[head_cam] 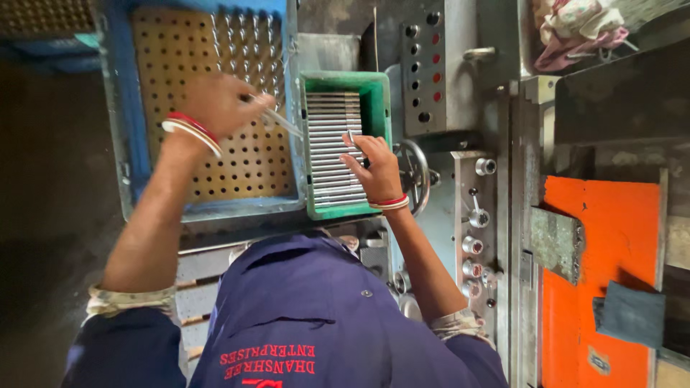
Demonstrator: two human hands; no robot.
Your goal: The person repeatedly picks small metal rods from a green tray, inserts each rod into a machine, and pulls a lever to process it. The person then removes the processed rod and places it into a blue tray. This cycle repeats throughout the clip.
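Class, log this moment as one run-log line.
left hand: holds metal rods over perforated board | right hand: picking a rod in green tray

Your single head camera looks steeply down over your chest, close above the work. It faces the blue tray [129, 122], the green bin [377, 90] and the machine's control panel [474, 237].

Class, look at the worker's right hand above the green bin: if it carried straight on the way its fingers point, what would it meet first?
Probably the metal rods stacked in the green bin; the right hand already sits at them, though depth is unclear.
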